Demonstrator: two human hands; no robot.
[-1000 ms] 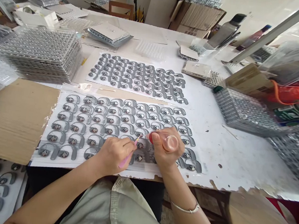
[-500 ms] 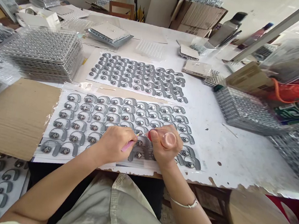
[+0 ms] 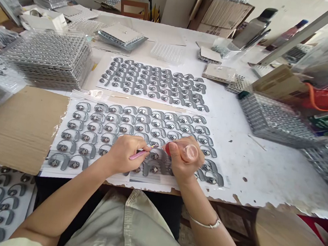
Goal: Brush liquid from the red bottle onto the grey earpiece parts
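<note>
The left hand (image 3: 123, 154) has tipped its pink stick (image 3: 140, 155) flatter, close to the red tip (image 3: 167, 149) of the clear bottle (image 3: 191, 153) gripped in the right hand (image 3: 185, 161); the hands stay apart.

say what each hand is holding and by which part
The left hand pinches a pink-handled applicator by its handle, near the thin tip. The right hand grips a small clear bottle around its body, with the red tip outward.
</note>
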